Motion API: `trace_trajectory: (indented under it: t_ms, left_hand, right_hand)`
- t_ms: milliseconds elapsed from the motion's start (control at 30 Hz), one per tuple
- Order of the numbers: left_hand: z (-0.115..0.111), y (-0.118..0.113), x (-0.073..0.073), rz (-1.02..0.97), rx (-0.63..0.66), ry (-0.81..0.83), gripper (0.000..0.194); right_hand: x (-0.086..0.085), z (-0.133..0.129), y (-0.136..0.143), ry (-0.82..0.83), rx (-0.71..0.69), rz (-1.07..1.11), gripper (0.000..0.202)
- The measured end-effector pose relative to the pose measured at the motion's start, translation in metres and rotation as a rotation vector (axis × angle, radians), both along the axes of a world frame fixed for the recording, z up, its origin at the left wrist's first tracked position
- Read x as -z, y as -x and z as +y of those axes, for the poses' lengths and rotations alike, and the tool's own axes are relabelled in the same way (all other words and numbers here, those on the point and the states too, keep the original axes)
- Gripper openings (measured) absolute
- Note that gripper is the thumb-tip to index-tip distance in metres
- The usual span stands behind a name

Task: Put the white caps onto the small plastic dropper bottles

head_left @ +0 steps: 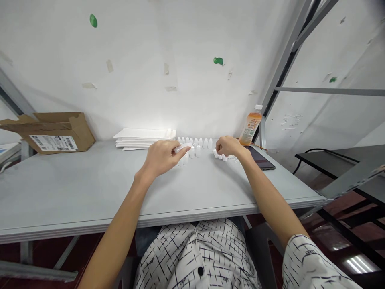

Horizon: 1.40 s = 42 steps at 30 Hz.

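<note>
My left hand is closed round a small white bottle, which lies tilted with its end pointing right. Several small white bottles stand upright on the table, in rows between my two hands. My right hand has its fingers pinched together, low over a cluster of small white caps. Whatever is between those fingertips is too small to make out.
On the grey table, an open cardboard box stands at the left and a stack of white sheets lies at the back. An orange drink bottle and a dark tablet are at the right, near a metal frame.
</note>
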<state>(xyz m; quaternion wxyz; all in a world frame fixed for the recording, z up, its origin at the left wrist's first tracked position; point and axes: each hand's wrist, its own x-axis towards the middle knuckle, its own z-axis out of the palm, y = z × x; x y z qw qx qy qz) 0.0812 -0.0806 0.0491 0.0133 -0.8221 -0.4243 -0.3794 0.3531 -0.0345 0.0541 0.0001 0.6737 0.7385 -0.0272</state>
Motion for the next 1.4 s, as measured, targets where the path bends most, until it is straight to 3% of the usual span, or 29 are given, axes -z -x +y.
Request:
trace_trajectory:
  t_ms: [433,767,1400]
  left_hand:
    - [0.0016,0.0007,0.0020,0.011,0.003,-0.006,0.054]
    - [0.0013,0.0009,0.0018,0.022,0.002,0.009,0.054]
    - [0.0013,0.0008,0.0018,0.034,-0.003,0.013,0.054]
  right_hand:
    - [-0.0049,-0.0039,-0.0012,0.083,0.027,0.021,0.014]
    - [-0.0029,-0.0038,-0.0072,-0.051,0.080,-0.043,0.020]
    - [-0.0001,-0.0003,-0.0086,0.021,0.034,-0.066,0.017]
